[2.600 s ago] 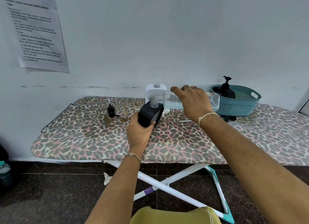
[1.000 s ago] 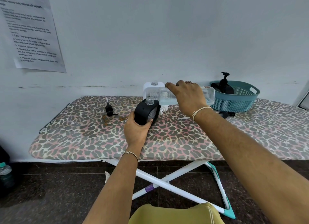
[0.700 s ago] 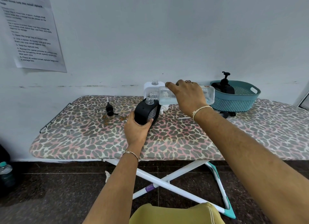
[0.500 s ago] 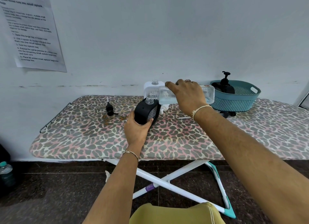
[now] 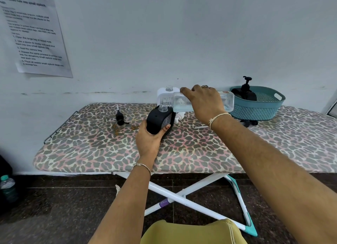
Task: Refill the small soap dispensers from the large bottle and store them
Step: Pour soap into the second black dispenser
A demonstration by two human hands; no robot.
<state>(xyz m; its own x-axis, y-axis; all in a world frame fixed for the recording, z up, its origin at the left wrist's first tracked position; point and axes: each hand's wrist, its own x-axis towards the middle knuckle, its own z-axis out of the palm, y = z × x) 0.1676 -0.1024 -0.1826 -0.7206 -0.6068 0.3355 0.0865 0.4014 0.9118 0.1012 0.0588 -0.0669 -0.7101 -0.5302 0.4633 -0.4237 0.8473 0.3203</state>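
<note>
My left hand (image 5: pixel 148 140) grips a small black dispenser (image 5: pixel 158 121), tilted, with its clear open neck up, near the middle of the ironing board (image 5: pixel 91 149). My right hand (image 5: pixel 203 102) holds the large clear bottle (image 5: pixel 179 101) on its side, its mouth right over the black dispenser's neck. A little pale blue liquid lies along the bottle's lower side. Behind them a white dispenser (image 5: pixel 165 92) with no pump stands by the wall. Another black dispenser (image 5: pixel 246 92) with its pump on sits in the teal basket (image 5: pixel 262 109).
A loose black pump (image 5: pixel 120 119) lies left of the dispensers on the board. A white pump (image 5: pixel 178 117) and another black pump (image 5: pixel 249 123) lie near the basket. A printed sheet (image 5: pixel 34 34) hangs on the wall. A water bottle (image 5: pixel 8 188) stands on the floor at left.
Since the earliest frame both hands have lifted the black dispenser and the large bottle slightly and brought the mouths together. Over the last second they have held nearly still.
</note>
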